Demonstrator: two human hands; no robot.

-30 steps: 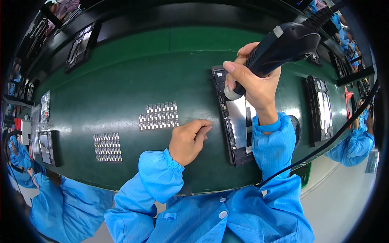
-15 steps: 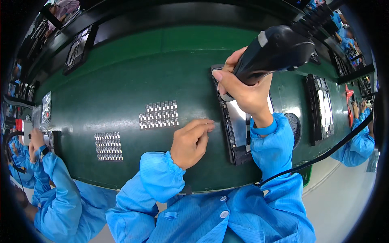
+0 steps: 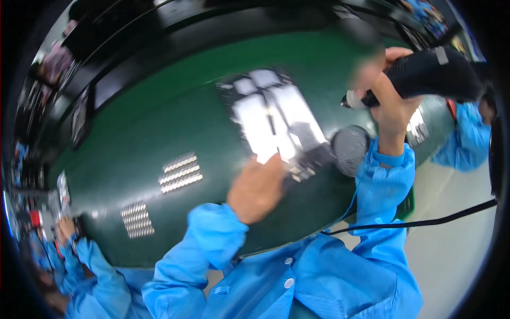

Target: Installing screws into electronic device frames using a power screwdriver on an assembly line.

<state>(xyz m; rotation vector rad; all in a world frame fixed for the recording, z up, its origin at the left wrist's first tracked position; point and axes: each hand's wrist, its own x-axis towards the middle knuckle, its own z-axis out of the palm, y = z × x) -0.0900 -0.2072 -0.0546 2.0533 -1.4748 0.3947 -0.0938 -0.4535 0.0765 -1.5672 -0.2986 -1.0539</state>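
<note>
My right hand (image 3: pixel 393 109) is closed round a black electric screwdriver (image 3: pixel 433 74), held above the table with its tip pointing left, apart from the device. An opened flat device (image 3: pixel 284 114) with a black frame and bright silver panels lies on the green table (image 3: pixel 175 122). My left hand (image 3: pixel 257 186) is over the device's near edge. Motion smears its fingers, so I cannot tell whether they grip or only touch it. Right of the device sits a round dark dish (image 3: pixel 350 150) with a ribbed or meshed surface.
Two groups of small dark-and-white pieces (image 3: pixel 180 173) lie in rows on the left. A black cable (image 3: pixel 414 225) crosses at the lower right. A co-worker's hands (image 3: pixel 66 228) are at the far left, and another person's blue sleeve (image 3: pixel 468 141) shows at the right.
The view has turned. My right hand has carried the screwdriver rightward, off the device. My left hand, previously beside the device, is now at its near edge.
</note>
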